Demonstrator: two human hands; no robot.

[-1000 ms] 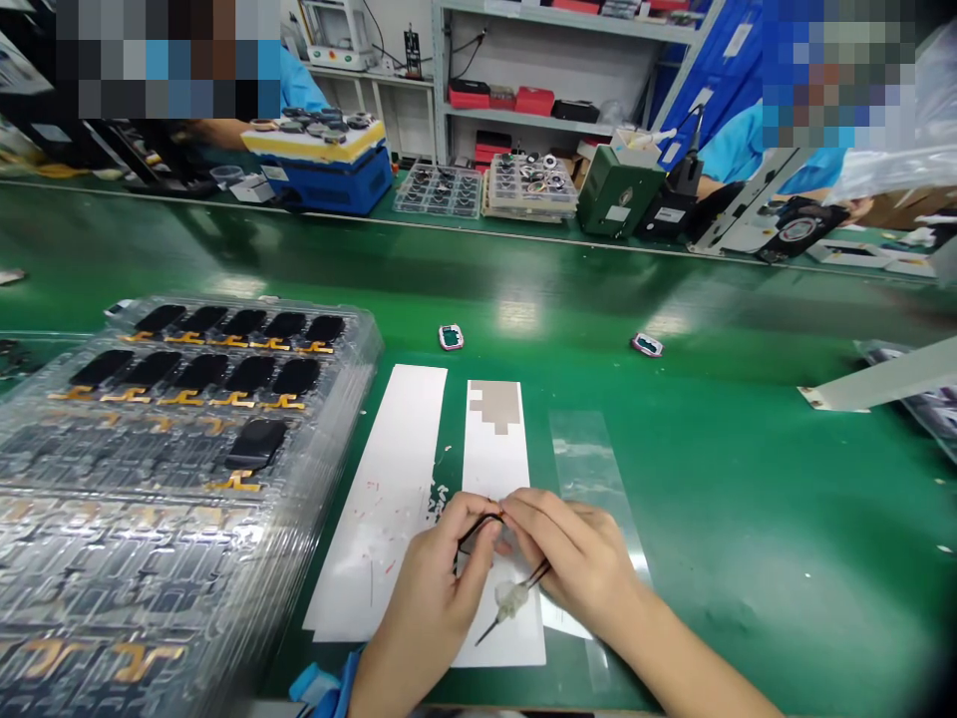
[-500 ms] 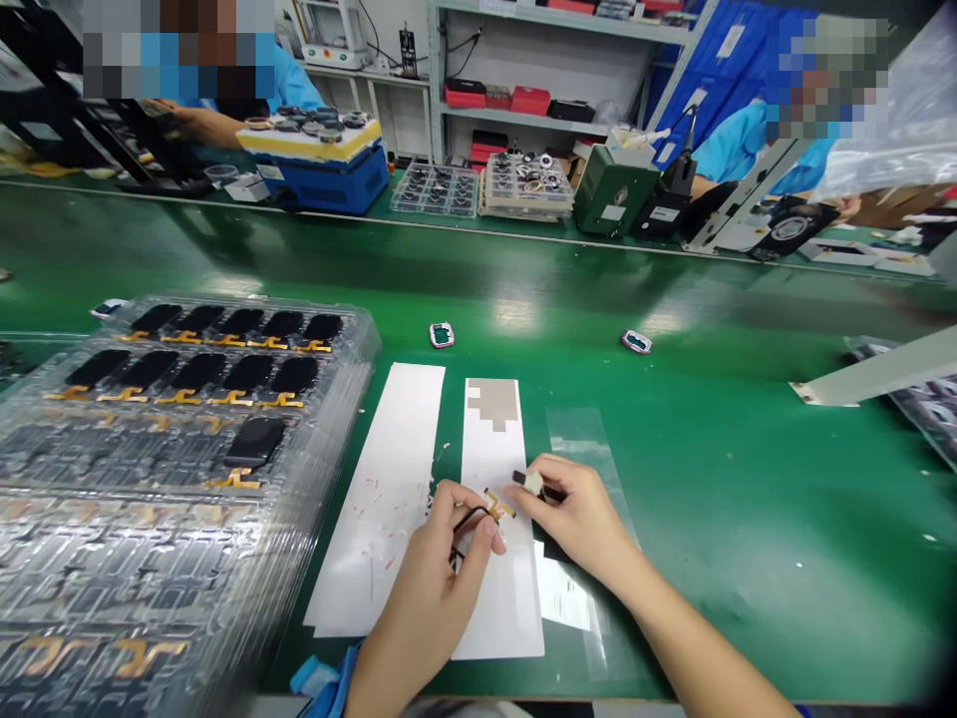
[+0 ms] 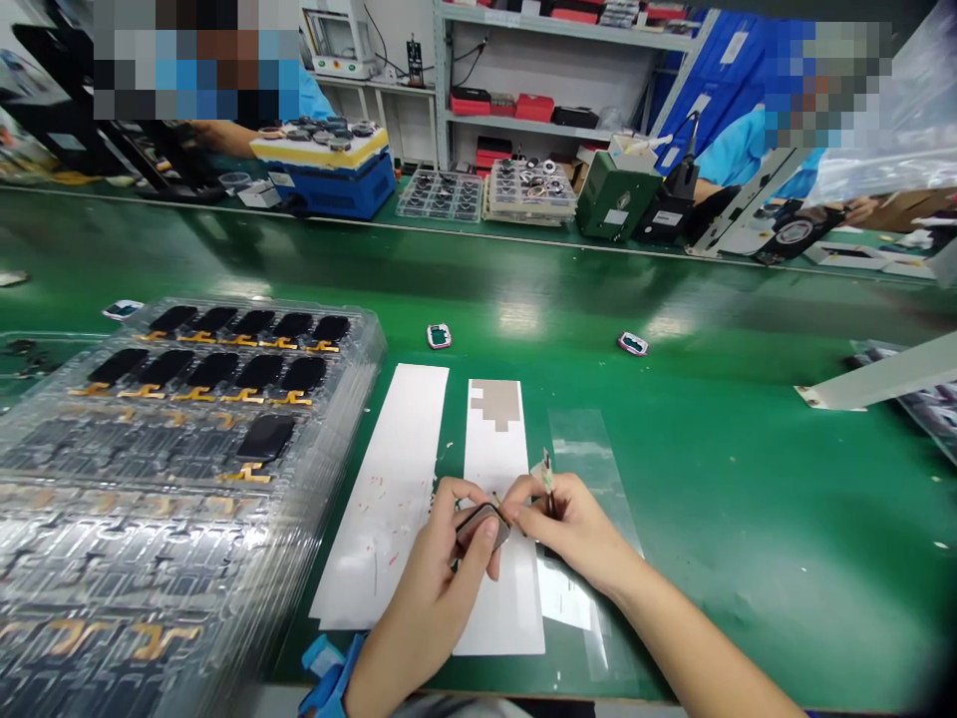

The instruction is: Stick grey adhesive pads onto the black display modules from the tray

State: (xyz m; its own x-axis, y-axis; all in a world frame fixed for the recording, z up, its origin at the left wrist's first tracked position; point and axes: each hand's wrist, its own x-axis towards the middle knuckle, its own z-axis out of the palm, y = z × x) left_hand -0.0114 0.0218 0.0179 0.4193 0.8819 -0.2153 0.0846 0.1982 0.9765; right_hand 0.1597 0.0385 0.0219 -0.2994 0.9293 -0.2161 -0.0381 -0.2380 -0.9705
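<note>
The left hand (image 3: 428, 588) now pinches a small dark flat piece (image 3: 479, 526) with rounded corners between thumb and fingers, above the white paper strip (image 3: 497, 618). Before, an orange flat cable showed there; now I cannot see it. The right hand (image 3: 572, 529), just beside the left, is pressed together on thin tweezers (image 3: 548, 486) that stand upright. To the right lies a clear plastic sheet (image 3: 590, 464). On the left, a stack of clear trays (image 3: 224, 439) holds black parts and orange cables on the smooth green worktop (image 3: 718, 499). Far behind stand metal shelves (image 3: 538, 75) with red boxes.
</note>
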